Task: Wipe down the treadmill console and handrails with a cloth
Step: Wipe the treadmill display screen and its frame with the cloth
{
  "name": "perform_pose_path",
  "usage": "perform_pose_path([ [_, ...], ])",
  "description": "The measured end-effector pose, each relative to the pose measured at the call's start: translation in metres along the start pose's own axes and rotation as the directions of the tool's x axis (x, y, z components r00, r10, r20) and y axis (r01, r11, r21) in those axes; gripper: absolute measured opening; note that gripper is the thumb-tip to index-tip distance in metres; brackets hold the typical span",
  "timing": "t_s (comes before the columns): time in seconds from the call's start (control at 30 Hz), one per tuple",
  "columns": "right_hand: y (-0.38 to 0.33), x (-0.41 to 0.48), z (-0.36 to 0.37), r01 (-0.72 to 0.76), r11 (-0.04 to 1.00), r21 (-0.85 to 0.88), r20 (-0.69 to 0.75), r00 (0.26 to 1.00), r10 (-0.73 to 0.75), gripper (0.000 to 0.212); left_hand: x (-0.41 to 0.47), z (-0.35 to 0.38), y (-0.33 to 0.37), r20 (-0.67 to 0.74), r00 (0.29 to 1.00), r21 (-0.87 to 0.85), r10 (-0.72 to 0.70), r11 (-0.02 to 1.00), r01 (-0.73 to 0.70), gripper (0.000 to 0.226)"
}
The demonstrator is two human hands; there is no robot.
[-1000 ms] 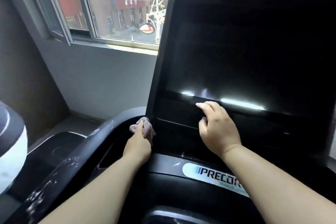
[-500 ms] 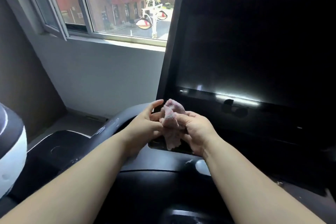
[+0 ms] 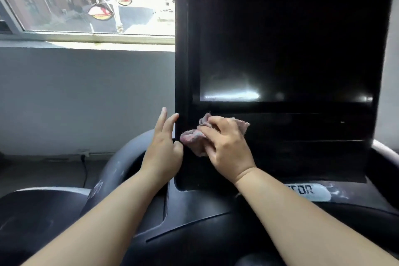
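Head view looks down on a black treadmill console (image 3: 280, 140) with its dark screen (image 3: 291, 49) filling the far right of the scene. The right grip (image 3: 226, 147), a bare hand, has its fingers curled over a bunched pinkish cloth (image 3: 192, 138) and is grasping it. It presses the cloth against the lower left corner of the console, on the panel just below the screen. The left grip (image 3: 162, 153) is released, fingers straight and a little spread, holding nothing. It hangs just left of the console's left edge, and whether its fingertips touch that edge cannot be told. The cloth lies between the two grips, with one corner sticking out to the right past the knuckles.

The step in hand looks like wiping the console panel, starting at its left end. The screen bottom shows pale streaks in the glare, and the left handrail (image 3: 116, 168) carries whitish marks, so both probably need wiping. The right handrail (image 3: 386, 151) shows only at the frame edge.

The next move probably calls for flat, firm pressure and a sweep to the right along the panel, toward the logo plate (image 3: 313, 191). Spreading the cloth flatter would cover more surface. The left grip is free to steady against the console's edge.
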State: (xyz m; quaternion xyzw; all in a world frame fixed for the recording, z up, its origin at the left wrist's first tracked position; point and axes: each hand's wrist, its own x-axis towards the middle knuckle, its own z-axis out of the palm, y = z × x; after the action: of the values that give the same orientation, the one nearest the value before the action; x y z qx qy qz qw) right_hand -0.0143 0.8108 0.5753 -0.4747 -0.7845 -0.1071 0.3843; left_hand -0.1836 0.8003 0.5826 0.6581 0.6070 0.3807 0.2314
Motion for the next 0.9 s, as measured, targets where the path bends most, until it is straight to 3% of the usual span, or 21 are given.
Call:
perform_pose_path([
  [0.07,0.017,0.007,-0.011,-0.231,0.971,-0.054,-0.113,0.968,0.224,0.027,0.0,-0.003,0.008,-0.034,0.991,0.099,0.13,0.987,-0.126,0.074],
  [0.13,0.017,0.013,-0.013,-0.508,0.861,-0.036,-0.274,0.833,0.48,0.025,0.004,-0.004,0.012,-0.029,0.974,0.161,0.224,0.963,-0.217,0.075],
  [0.17,0.01,0.014,-0.007,-0.567,0.824,-0.02,-0.307,0.788,0.534,0.029,0.006,-0.003,0.013,-0.004,0.972,0.184,0.236,0.955,-0.231,0.076],
  [0.23,-0.013,0.007,0.009,-0.518,0.856,0.009,-0.209,0.836,0.508,0.046,0.009,0.002,0.01,0.046,0.965,0.236,0.258,0.936,-0.262,0.079],
  [0.33,-0.032,-0.018,0.02,-0.243,0.97,-0.03,0.037,0.969,0.244,0.057,0.01,0.007,0.002,0.064,0.95,0.269,0.306,0.911,-0.311,0.079],
  [0.4,-0.016,-0.029,0.009,-0.108,0.988,-0.11,0.137,0.983,0.122,0.058,0.01,0.006,-0.001,0.079,0.946,0.292,0.313,0.901,-0.322,0.081],
  [0.47,0.008,-0.039,-0.004,-0.171,0.974,-0.15,0.132,0.973,0.191,0.06,0.009,0.006,0.002,0.085,0.951,0.292,0.297,0.905,-0.309,0.085],
  [0.5,0.02,-0.042,-0.011,-0.297,0.942,-0.154,0.07,0.948,0.31,0.061,0.008,0.006,0.005,0.086,0.956,0.286,0.282,0.912,-0.295,0.085],
  [0.57,0.03,-0.039,-0.021,-0.606,0.79,-0.093,-0.053,0.795,0.604,0.063,0.003,0.007,0.01,0.083,0.96,0.267,0.267,0.922,-0.28,0.085],
  [0.6,0.028,-0.035,-0.021,-0.695,0.715,-0.075,-0.07,0.719,0.692,0.064,0.002,0.007,0.012,0.083,0.96,0.26,0.266,0.924,-0.278,0.086],
  [0.63,0.02,-0.029,-0.018,-0.717,0.692,-0.088,-0.063,0.697,0.714,0.064,0.002,0.007,0.013,0.085,0.96,0.255,0.266,0.926,-0.279,0.087],
  [0.67,0.009,-0.024,-0.013,-0.663,0.741,-0.104,-0.034,0.747,0.664,0.064,0.002,0.008,0.013,0.087,0.96,0.253,0.268,0.926,-0.281,0.088],
  [0.73,-0.013,-0.018,-0.001,-0.419,0.905,-0.077,0.101,0.9,0.425,0.062,0.004,0.009,0.01,0.096,0.958,0.26,0.27,0.922,-0.286,0.089],
  [0.77,-0.022,-0.018,0.003,-0.313,0.948,-0.056,0.191,0.929,0.318,0.063,0.004,0.011,0.007,0.106,0.956,0.28,0.274,0.914,-0.293,0.089],
  [0.83,-0.024,-0.016,0.001,-0.237,0.971,-0.038,0.306,0.922,0.237,0.065,0.001,0.015,0.003,0.113,0.951,0.351,0.287,0.884,-0.308,0.089],
  [0.9,-0.009,-0.017,-0.01,-0.275,0.96,-0.056,0.304,0.911,0.279,0.066,-0.004,0.02,-0.004,0.112,0.939,0.433,0.326,0.834,-0.342,0.092],
])
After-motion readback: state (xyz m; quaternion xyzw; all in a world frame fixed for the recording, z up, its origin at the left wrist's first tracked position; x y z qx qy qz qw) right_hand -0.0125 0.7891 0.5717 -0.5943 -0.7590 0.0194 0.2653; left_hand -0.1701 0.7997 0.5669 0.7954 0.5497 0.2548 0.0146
